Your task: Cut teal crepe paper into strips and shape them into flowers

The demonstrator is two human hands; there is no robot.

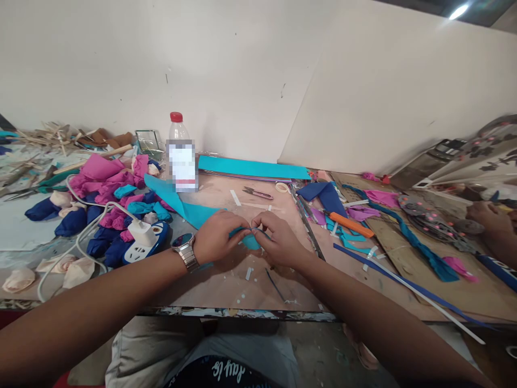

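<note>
A: Where to look first, and lying which way?

B: At the long, flat strip of turquoise fabric (197,214); running lengthwise from beside the clear plastic bottle with a red cap (182,153), slanting toward the body and rightward over the worktop (222,291), then going out of sight behind the left hand (220,237); nearer to that hand than to the right hand (278,240); mostly leftward of both, and a little beyond.

A: And gripping what?

B: On both sides, closed to a thumb-and-finger pinch, almost tip to tip; holding between them a small piece of turquoise fabric (251,241); impossible to tell whether joined to the strip or separate, for want of a view past the left hand.

A: Looking how?

B: Bright, plain, apparently matte; broad and smooth along the strip, with a fold partway down; more gathered at the fingertips, and too covered there for finer detail.

A: Anything close by?

B: Beyond the hands, small thread snips with reddish handles (258,194); to the left, past the silver wristwatch with a dark face (186,250), a white power strip with a blue edge (139,250); farther left, crumpled dark blue fabric bundles (75,222); nearer the body, a thin dark strip (275,285).
</note>
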